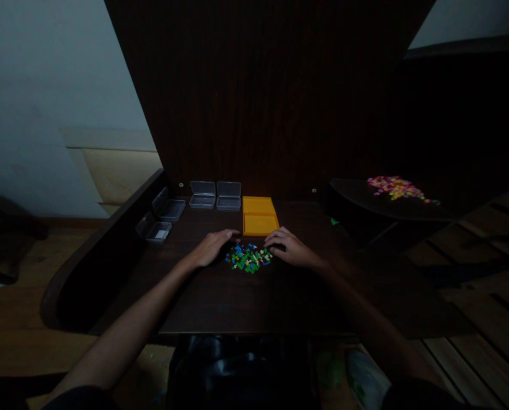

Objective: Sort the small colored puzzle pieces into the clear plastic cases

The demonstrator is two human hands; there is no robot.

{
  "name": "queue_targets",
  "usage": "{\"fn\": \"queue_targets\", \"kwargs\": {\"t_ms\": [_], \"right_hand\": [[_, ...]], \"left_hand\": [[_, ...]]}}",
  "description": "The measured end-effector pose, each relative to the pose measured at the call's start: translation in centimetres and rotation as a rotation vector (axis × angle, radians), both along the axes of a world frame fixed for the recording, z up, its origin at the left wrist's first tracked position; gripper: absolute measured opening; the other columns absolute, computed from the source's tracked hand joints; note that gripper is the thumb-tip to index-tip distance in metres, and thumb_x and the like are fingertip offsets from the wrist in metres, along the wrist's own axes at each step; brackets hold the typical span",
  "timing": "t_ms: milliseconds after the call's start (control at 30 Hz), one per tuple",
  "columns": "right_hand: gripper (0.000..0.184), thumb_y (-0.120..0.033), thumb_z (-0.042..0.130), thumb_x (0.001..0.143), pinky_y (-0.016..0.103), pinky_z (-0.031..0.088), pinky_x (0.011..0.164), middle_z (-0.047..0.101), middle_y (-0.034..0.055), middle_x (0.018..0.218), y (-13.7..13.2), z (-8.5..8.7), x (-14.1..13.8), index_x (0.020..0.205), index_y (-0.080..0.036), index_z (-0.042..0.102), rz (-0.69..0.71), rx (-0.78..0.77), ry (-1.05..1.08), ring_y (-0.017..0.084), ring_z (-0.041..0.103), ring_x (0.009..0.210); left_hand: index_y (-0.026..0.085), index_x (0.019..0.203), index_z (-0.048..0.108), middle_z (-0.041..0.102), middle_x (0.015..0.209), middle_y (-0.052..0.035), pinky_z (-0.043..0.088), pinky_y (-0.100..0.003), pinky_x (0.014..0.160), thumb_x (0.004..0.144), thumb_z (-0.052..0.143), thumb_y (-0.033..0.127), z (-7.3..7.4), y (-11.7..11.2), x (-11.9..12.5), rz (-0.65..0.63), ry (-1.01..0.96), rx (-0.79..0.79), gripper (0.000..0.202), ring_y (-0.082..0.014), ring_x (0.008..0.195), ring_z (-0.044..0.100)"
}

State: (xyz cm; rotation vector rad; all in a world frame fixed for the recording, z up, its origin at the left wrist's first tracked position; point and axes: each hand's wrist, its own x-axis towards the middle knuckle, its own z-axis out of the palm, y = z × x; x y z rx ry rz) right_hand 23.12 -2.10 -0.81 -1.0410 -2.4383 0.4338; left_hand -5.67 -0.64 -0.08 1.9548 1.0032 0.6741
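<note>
A loose pile of small building bricks [249,259], mostly green with blue, white and a few yellow ones, lies on the dark table. At its left edge rests my left hand [211,247], palm down, fingers stretched out and holding nothing that I can see. My right hand [294,249] is at the pile's right edge with its fingers apart and slightly bent, and no brick shows in it. Just behind the pile lies an open yellow case [260,224], its lid folded back and no bricks visible inside. The right fingertips are near its front right corner.
Two open clear plastic boxes, one [203,195] beside another [229,196], stand along the back panel. Two more, a rear box [171,209] and a front box [158,232] with a white piece inside, line the left side. Colourful beads [395,187] lie heaped on a dark surface at right.
</note>
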Motion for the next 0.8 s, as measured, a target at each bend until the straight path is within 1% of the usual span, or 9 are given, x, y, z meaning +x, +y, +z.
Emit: {"fn": "queue_targets", "kwargs": {"t_ms": [100,167,300,400,467,533,700,800], "right_hand": [[0.018,-0.019,0.059,0.088,0.039,0.044,0.095,0.064,0.0077,0.106,0.0,0.0,0.2,0.102,-0.022,0.071,0.015,-0.030,-0.028,0.021,0.055,0.105],[0.017,-0.019,0.060,0.088,0.039,0.044,0.095,0.063,0.0077,0.106,0.1,-0.1,0.3,0.101,-0.022,0.070,0.021,-0.046,-0.036,0.021,0.055,0.106],[0.014,-0.022,0.060,0.088,0.039,0.046,0.093,0.063,0.0076,0.104,0.2,0.0,0.6,0.098,-0.022,0.070,0.040,-0.061,-0.039,0.022,0.055,0.104],[0.016,-0.026,0.060,0.089,0.039,0.046,0.092,0.063,0.0078,0.104,0.2,0.1,0.8,0.100,-0.022,0.070,0.054,-0.076,-0.027,0.022,0.056,0.103],[0.017,-0.027,0.060,0.090,0.039,0.046,0.093,0.063,0.0080,0.105,0.2,0.1,0.8,0.103,-0.023,0.071,0.069,-0.086,-0.022,0.022,0.056,0.103],[0.017,-0.028,0.061,0.089,0.039,0.046,0.093,0.063,0.0080,0.106,0.2,0.0,0.8,0.102,-0.023,0.072,0.074,-0.088,-0.021,0.021,0.056,0.103],[0.014,-0.027,0.062,0.088,0.037,0.047,0.091,0.063,0.0082,0.103,0.2,0.0,0.6,0.096,-0.022,0.073,0.065,-0.091,-0.022,0.021,0.057,0.101],[0.014,-0.028,0.061,0.089,0.036,0.047,0.087,0.063,0.0078,0.097,0.2,-0.1,0.6,0.092,-0.021,0.073,0.061,-0.088,-0.016,0.021,0.058,0.096]], "left_hand": [[0.016,0.125,0.056,0.072,0.112,-0.0075,0.046,-0.037,0.097,0.092,0.044,0.041,-0.2,0.4,-0.4,-0.028,0.004,0.046,0.043,-0.0215,0.106,0.065],[0.015,0.121,0.059,0.072,0.109,-0.0076,0.050,-0.034,0.090,0.090,0.048,0.036,-0.3,0.6,-0.6,-0.037,0.036,0.101,0.039,-0.0203,0.099,0.066],[0.015,0.104,0.068,0.072,0.100,-0.0068,0.050,-0.029,0.083,0.084,0.052,0.022,-0.3,0.7,-0.8,-0.065,0.093,0.223,0.027,-0.0174,0.090,0.065],[0.015,0.095,0.070,0.069,0.095,-0.0063,0.049,-0.027,0.077,0.080,0.053,0.017,-0.5,0.8,-0.9,-0.103,0.138,0.268,0.023,-0.0149,0.081,0.063],[0.016,0.093,0.070,0.067,0.091,-0.0061,0.049,-0.026,0.074,0.080,0.053,0.016,-0.6,0.9,-1.0,-0.114,0.163,0.277,0.021,-0.0142,0.077,0.061],[0.016,0.093,0.070,0.067,0.090,-0.0061,0.048,-0.027,0.074,0.082,0.054,0.017,-0.6,1.0,-1.1,-0.111,0.182,0.281,0.020,-0.0147,0.078,0.061],[0.016,0.095,0.070,0.066,0.091,-0.0064,0.048,-0.027,0.073,0.084,0.054,0.021,-0.6,1.1,-1.2,-0.094,0.226,0.280,0.020,-0.0149,0.077,0.061],[0.016,0.096,0.069,0.067,0.091,-0.0055,0.047,-0.025,0.071,0.085,0.053,0.023,-0.7,1.0,-1.2,-0.085,0.214,0.289,0.020,-0.0141,0.076,0.061]]}}
